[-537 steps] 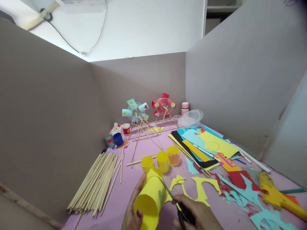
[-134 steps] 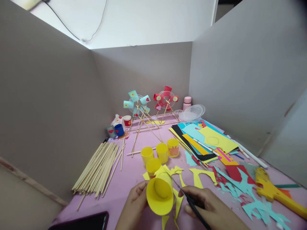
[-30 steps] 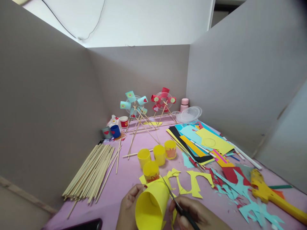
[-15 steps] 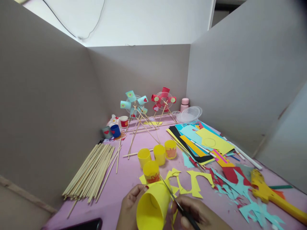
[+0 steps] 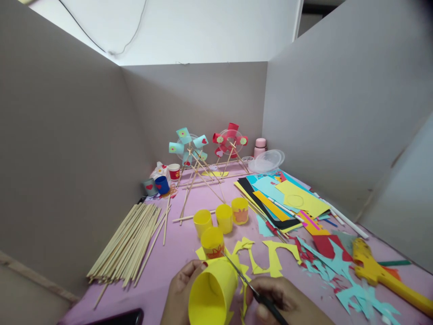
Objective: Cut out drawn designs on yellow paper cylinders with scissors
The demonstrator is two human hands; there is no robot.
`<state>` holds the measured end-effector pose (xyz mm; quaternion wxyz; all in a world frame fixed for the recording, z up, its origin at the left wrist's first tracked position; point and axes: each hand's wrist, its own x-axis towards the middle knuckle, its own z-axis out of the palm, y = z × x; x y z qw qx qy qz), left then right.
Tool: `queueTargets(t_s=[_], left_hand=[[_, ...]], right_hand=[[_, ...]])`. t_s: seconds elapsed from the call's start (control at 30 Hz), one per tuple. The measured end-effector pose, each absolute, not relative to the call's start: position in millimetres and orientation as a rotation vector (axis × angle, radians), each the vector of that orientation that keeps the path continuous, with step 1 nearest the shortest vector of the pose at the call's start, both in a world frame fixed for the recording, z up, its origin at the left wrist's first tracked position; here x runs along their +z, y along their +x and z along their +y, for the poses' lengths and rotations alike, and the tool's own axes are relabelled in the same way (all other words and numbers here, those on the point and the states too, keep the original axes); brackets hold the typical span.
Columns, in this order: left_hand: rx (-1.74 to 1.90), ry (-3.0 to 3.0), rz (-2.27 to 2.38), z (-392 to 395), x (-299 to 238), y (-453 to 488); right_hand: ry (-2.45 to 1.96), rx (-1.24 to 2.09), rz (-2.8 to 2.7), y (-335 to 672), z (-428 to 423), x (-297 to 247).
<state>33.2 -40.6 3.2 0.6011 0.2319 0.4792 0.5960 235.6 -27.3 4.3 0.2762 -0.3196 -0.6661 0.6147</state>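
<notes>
My left hand (image 5: 179, 291) is wrapped round a rolled yellow paper tube (image 5: 211, 295) whose open end faces me. My right hand (image 5: 287, 304) grips black scissors (image 5: 248, 284), and their blades lie along the tube's far right edge. Both hands are low at the bottom middle of the view, above the pink tabletop (image 5: 169, 264). Just beyond the tube stand several small yellow paper cups (image 5: 213, 241), with yellow paper offcuts (image 5: 270, 259) lying to their right.
A bundle of wooden sticks (image 5: 130, 246) lies at the left. Two stick-and-paper wheels, blue (image 5: 187, 146) and red (image 5: 230, 140), stand at the back. Stacked coloured sheets (image 5: 287, 201), scraps and a yellow glue gun (image 5: 382, 273) fill the right. A dark phone (image 5: 115, 317) lies bottom left. Grey partitions surround the table.
Across the last second the tube has tipped slightly and dropped a little in my left hand. The scissors have shifted along its right edge. The fourth cup has stood on the table since 4.5 s ago.
</notes>
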Motion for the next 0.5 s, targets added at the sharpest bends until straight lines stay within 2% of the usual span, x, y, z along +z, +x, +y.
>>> queueTargets(t_s=[0.33, 0.5], left_hand=[[1.36, 0.529, 1.097, -42.3, 1.2, 29.1], [1.318, 0.556, 1.135, -42.7, 7.1, 27.8]], right_hand=[[-0.892, 1.748, -1.797, 233.8, -27.1, 7.3], [-0.963, 1.687, -1.88, 236.7, -28.7, 11.9]])
